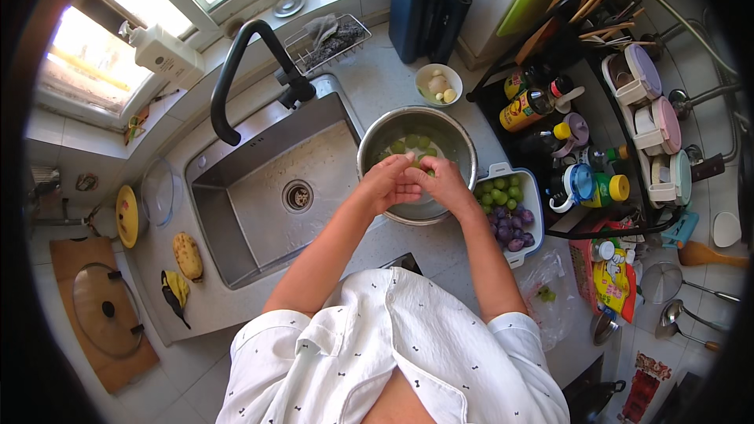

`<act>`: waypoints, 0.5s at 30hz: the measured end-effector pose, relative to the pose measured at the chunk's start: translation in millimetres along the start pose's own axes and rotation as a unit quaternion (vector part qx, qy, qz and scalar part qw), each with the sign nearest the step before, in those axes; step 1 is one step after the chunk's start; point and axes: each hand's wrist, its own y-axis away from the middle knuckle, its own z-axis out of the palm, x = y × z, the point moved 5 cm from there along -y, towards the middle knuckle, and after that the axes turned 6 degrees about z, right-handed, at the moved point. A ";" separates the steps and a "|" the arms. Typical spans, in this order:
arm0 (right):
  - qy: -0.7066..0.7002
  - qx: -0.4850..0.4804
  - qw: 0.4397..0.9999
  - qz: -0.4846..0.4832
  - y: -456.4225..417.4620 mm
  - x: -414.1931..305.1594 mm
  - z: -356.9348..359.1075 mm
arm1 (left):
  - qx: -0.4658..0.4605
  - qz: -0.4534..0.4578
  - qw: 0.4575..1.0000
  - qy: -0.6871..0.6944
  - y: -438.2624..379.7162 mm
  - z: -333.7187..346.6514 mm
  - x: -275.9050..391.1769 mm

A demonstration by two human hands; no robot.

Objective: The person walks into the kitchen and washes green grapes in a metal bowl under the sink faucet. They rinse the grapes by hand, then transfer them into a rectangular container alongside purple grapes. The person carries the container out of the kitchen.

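Both hands meet over a steel bowl [366,129] of water, in which several green grapes [412,141] lie. My left hand [389,184] has its fingers curled and its thumb up against the other hand's fingertips. Whether it grips anything is hidden. A green grape [431,173] shows at the fingers of my right hand [440,181], which holds it. Just right of the bowl, a white basket [535,179] contains green grapes [500,191] and purple grapes [511,228]; my right forearm passes along its left side.
Left of the bowl is a steel sink [259,206] with a black faucet [221,88]. A small bowl of peeled garlic [439,85] and a knife block [424,17] stand behind. Rightward are a bottle rack [518,153] and a plastic bag [548,306]. A potato-like tuber [187,256] lies far left.
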 end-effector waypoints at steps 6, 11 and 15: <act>-0.163 -0.148 0.961 0.166 -1.3 28.1 -1.2 | -0.045 -0.033 0.998 0.017 -4.9 -11.6 -1.9; 0.154 -0.037 0.987 0.020 -10.0 58.8 3.0 | -0.006 0.140 0.849 -0.510 -21.9 -8.3 -13.4; 0.352 -0.094 0.931 0.027 -13.7 71.5 24.8 | -0.117 0.236 0.607 -0.750 -42.1 6.9 -46.5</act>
